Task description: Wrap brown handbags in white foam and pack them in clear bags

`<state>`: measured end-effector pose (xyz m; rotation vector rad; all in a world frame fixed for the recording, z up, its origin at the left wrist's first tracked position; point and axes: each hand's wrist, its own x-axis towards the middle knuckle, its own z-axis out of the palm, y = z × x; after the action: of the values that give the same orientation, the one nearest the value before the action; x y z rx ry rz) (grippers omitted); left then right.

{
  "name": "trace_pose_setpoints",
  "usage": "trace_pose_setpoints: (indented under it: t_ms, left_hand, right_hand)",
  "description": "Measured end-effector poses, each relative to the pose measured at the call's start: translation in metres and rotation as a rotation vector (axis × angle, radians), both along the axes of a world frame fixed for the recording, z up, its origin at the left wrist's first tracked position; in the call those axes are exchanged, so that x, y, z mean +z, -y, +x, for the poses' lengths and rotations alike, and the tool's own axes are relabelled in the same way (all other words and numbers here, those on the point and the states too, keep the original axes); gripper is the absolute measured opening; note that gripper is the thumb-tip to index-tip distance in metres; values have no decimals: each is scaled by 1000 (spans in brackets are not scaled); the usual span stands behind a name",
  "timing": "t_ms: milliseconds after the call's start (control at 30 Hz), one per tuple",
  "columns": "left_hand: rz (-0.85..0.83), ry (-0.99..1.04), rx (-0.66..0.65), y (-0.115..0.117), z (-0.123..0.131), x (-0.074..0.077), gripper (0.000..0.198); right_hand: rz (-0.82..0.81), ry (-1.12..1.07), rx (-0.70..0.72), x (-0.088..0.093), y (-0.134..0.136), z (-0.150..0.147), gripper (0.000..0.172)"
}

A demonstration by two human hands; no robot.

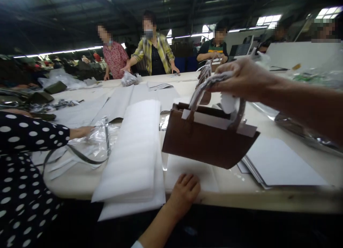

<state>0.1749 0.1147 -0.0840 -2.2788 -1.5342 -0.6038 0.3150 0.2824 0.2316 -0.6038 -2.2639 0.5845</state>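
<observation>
My right hand [242,78] reaches in from the right and is closed round the wrapped handles of a brown handbag [207,141], holding it tilted above the table. White card and paper stick out of the bag's open top. My left hand [184,191] rests at the near table edge, fingers curled down on a white sheet [191,171] lying under the bag. A tall stack of white foam sheets [136,151] lies just left of that hand.
A co-worker's polka-dot sleeve [24,133] and hand reach in at the left over clear plastic bags and a strap. Flat white sheets [278,162] lie at the right. Several people stand at the far side of the long pale table [268,198].
</observation>
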Motion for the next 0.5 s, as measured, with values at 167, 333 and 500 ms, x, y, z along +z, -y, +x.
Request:
trace_pose_setpoints:
  t_ms: [167,333,500]
  left_hand:
    - [1,45,-16,2,-1,-3,17]
    - [-14,92,1,2,0,-2,15]
    - [-37,139,5,2,-1,1,16]
  right_hand:
    - [272,158,80,-46,12,-43,30]
    - [295,276,102,-46,24,-56,25]
    - [212,291,119,-42,20,-52,24]
